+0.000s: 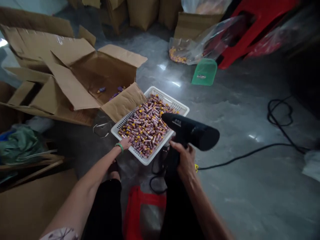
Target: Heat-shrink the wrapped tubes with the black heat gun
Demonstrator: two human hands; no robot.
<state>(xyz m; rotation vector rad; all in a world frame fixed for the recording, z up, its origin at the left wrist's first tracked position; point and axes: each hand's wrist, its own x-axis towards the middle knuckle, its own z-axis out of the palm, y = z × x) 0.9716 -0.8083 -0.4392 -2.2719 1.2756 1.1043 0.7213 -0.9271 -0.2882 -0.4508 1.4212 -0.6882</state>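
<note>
Black heat gun [191, 130] gripped in the right hand [183, 160], fingers closed firmly round the handle, a grip that steadies the barrel. The gun sits over the near corner of a white plastic basket [152, 93], at 4 o'clock from the basket's centre. Its long axis lies almost level, with the tapered end pointing toward 10 o'clock. The basket holds a heap of purple-and-gold wrapped tubes [143, 128]. The left hand [124, 144], open and bearing a green bangle [119, 147], rests on the near rim. Around the basket, on the concrete floor [225, 100]: opened cardboard carton [100, 63], 10 o'clock; clear plastic bag [185, 50] and red plastic stool [240, 36], 1 o'clock; black cable [275, 133], 3 o'clock.
</note>
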